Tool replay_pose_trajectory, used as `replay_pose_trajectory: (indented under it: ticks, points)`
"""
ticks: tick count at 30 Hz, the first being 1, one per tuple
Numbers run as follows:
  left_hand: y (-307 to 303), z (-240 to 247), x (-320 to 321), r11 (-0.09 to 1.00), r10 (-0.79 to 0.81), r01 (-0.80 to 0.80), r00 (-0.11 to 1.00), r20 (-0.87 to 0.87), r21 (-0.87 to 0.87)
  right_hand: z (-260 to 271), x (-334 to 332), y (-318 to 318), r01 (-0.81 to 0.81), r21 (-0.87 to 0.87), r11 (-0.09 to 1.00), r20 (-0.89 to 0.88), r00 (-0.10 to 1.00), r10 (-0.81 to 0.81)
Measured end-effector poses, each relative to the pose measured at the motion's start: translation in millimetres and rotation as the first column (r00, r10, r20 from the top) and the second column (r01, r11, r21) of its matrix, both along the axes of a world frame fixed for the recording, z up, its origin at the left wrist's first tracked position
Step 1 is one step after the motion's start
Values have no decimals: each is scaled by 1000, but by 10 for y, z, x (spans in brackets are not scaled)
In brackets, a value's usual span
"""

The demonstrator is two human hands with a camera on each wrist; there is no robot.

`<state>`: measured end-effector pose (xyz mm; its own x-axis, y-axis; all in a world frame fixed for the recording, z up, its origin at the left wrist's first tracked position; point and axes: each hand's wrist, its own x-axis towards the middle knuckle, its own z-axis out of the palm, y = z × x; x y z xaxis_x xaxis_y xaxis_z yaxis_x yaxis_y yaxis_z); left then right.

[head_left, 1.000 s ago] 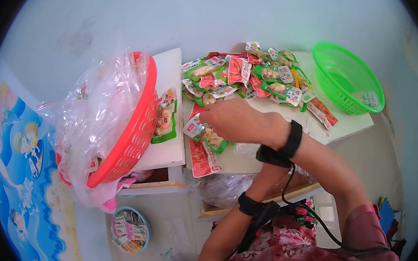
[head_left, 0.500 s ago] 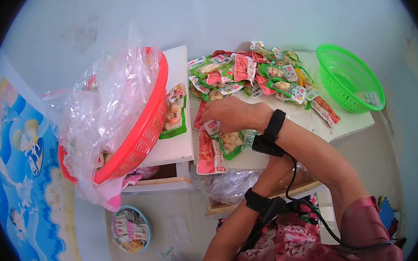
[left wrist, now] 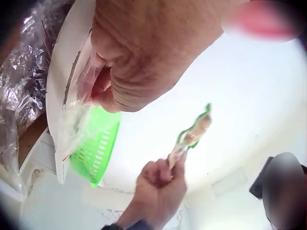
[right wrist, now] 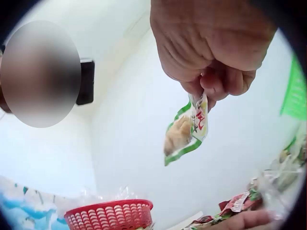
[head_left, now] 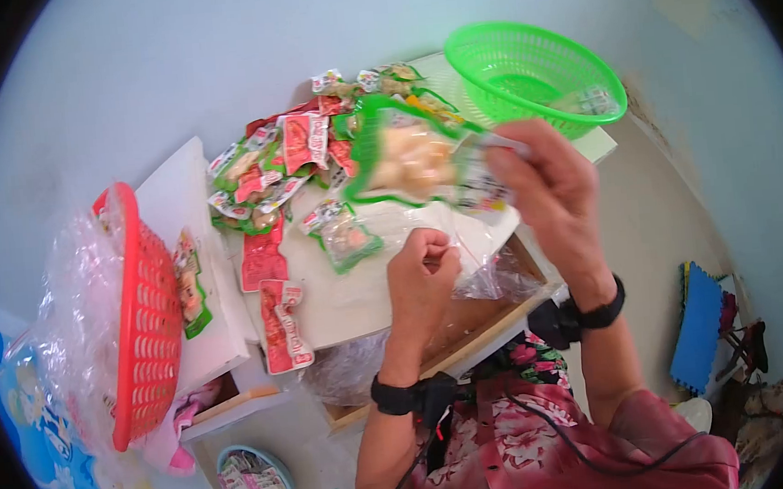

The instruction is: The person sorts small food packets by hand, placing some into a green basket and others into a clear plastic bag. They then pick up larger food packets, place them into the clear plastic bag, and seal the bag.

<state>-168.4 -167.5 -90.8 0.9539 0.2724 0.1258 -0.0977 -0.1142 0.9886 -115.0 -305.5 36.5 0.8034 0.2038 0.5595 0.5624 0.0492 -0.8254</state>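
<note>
My right hand (head_left: 549, 195) is raised over the table's right part and pinches a green-edged snack packet (head_left: 408, 156) by its white printed end. Pale food shows through the clear part of this packet (right wrist: 180, 134) in the right wrist view. Low over the table's front edge, my left hand (head_left: 422, 283) pinches a clear plastic bag (left wrist: 79, 103) between curled fingers and thumb. Left of that hand lie another green-edged packet (head_left: 345, 234) and a red packet (head_left: 285, 326). Behind them is a heap of red and green packets (head_left: 266, 167).
A green basket (head_left: 534, 72) stands at the back right with a small packet inside. At the left, a red basket (head_left: 144, 319) is piled with clear plastic. An open drawer (head_left: 455, 350) below the table holds plastic film. A small tub of packets (head_left: 286, 478) stands on the floor.
My right hand has risen from the packets at the front left and swung right, lifting the green-edged packet. My left hand, earlier hidden under the right arm, now shows. The head view has turned right.
</note>
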Motion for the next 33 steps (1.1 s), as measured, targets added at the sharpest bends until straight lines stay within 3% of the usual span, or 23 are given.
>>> replay_pose_trajectory:
  ticks: [3,4,7,10,14,17,20,23,26,29,32,33]
  points:
    - [-57,70,-23,986,9,-15,999,-37,-164,-257,-112,-567,129,-73,989,-226,964,-143]
    - [-78,142,-49,990,9,-16,999,-47,-141,-386,-128,-682,162,-102,981,-275,944,-184]
    - [-173,261,-81,998,33,-37,996,-78,-58,-676,-152,-884,138,-68,988,-361,920,-154]
    - [-258,329,-112,999,47,-47,997,-55,10,-712,-161,-1013,52,-149,987,-416,902,-110]
    - [-326,346,-101,999,45,-45,999,-9,-7,-643,-83,-1035,-77,-195,978,-527,849,-38]
    - [-366,379,-110,996,23,-26,999,36,86,-819,179,-995,-176,-42,984,-505,853,131]
    - [-411,423,-137,983,-18,4,997,75,181,-961,328,-789,-236,237,942,-577,746,332]
    - [-423,436,-136,968,-78,51,992,102,244,-877,360,-629,-336,16,942,-537,791,292]
    - [-359,427,-126,957,-156,122,981,114,263,-989,481,-515,-457,-224,861,-481,820,310]
    - [-297,439,-96,930,-212,150,965,156,337,-1114,493,-340,-434,-376,818,-196,901,388]
    - [-237,439,-91,934,-210,151,965,157,323,-1131,529,-264,-388,-362,847,-148,921,359]
    - [-230,440,-99,938,-185,127,970,160,321,-1046,510,-260,-439,-317,840,-350,878,327]
